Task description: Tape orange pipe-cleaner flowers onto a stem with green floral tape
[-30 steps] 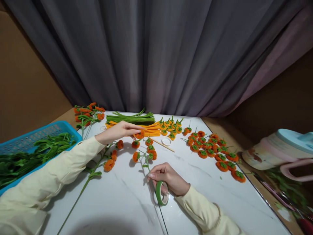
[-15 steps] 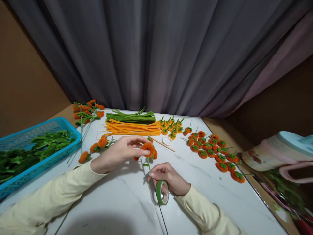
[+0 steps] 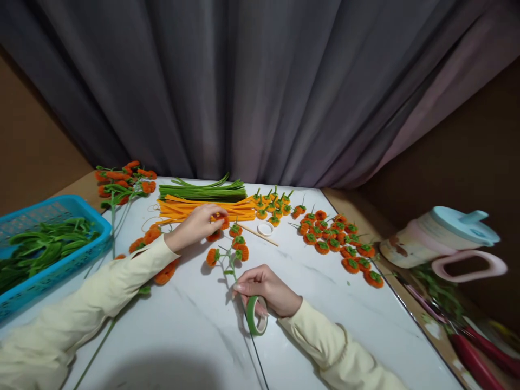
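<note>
My right hand (image 3: 270,290) pinches the green stem of a flower spray (image 3: 228,271) that bears several fuzzy orange blooms. A roll of green floral tape (image 3: 257,315) hangs about the lower fingers of that hand. Below the pinch a thin dark stem runs toward the table's near edge. My left hand (image 3: 197,227) has its fingers curled round an orange flower (image 3: 221,222) at the top of the spray, in front of the yellow chenille stems (image 3: 239,208). Behind my left forearm lie more orange flowers (image 3: 151,235), partly hidden by the sleeve.
A blue basket (image 3: 91,254) of green leaves stands at left, with finished flower stems (image 3: 125,184) behind. Green chenille stems (image 3: 203,190), small yellow flowers (image 3: 274,206), a white ring (image 3: 265,229) and a wooden stick (image 3: 260,236) lie ahead. Orange flower heads (image 3: 333,233), a tumbler (image 3: 430,238) and red-handled pliers (image 3: 471,360) are right.
My left hand has left the large front bloom and moved up and back to a flower at the spray's top. My right hand keeps its pinch. The view has shifted slightly right.
</note>
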{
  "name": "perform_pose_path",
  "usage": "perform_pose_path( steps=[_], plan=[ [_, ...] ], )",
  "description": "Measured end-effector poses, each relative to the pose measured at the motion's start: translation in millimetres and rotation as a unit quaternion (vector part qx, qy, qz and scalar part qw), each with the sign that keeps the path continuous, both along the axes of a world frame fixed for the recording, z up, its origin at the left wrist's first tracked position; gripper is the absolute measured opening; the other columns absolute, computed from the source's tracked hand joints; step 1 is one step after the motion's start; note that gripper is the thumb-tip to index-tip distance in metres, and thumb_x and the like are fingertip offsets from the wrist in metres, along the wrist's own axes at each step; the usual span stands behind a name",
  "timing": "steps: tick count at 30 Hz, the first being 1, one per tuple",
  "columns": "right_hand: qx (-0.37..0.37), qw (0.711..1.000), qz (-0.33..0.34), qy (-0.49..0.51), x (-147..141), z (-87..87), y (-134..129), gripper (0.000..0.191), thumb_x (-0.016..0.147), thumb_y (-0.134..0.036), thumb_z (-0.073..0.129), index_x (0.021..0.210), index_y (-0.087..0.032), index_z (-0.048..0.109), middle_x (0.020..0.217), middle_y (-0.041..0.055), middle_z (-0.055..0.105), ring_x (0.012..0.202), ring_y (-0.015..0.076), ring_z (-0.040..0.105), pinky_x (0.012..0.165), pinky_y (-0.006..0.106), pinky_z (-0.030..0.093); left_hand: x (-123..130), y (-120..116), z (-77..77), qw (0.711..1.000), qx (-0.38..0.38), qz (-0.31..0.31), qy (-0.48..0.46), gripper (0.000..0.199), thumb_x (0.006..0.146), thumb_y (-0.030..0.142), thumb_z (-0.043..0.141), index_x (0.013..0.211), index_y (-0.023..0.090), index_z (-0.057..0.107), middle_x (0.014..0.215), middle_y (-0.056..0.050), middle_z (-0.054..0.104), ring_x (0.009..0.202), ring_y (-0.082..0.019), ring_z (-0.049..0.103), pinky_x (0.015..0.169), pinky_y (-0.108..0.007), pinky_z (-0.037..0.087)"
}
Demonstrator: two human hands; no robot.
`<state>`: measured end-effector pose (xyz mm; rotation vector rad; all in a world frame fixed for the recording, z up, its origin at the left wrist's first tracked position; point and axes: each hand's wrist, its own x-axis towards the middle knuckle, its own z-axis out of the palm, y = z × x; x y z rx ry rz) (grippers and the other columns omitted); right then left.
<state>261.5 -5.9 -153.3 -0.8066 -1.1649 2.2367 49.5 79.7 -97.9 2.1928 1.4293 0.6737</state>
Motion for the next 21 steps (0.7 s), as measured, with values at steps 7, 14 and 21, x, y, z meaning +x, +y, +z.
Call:
perform_pose_path(
  steps=[7,14,21],
  plan=[
    [0.011,1.000,0.007,0.000,0,0.8,1,0.028,0.066,-0.034,0.074,0.068,-0.008,0.067,0.047,-0.0022,0.059,0.026,0.0043,0.042,0.024,0.016,0.025,23,1,24.3,0.991,0.038,-0.122,0.040,0.024,0.084,0.026,0.048,0.095,0.016,0.066,0.101,-0.007,0.066,0.093,-0.020,0.058,0.086,-0.032,0.042],
    [0.045,0.999,0.025,-0.004,1,-1.5,2,0.028,0.070,-0.036,0.071,0.071,-0.009,0.068,0.046,-0.0038,0.055,0.029,0.0045,0.040,0.027,0.018,0.026,108,-7,52.0,0.865,0.177,-0.442,0.159,0.014,0.082,0.012,0.052,0.081,0.015,0.066,0.087,-0.007,0.068,0.081,-0.018,0.060,0.070,-0.027,0.040],
    [0.062,0.997,0.044,0.011,1,-1.8,2,0.028,0.070,-0.037,0.070,0.071,-0.009,0.067,0.045,-0.0044,0.056,0.028,0.0044,0.039,0.028,0.019,0.024,229,-4,5.0,0.801,0.308,-0.478,0.188,0.023,0.076,-0.001,0.051,0.065,0.014,0.065,0.080,-0.015,0.070,0.083,-0.022,0.059,0.077,-0.034,0.036]
  ],
)
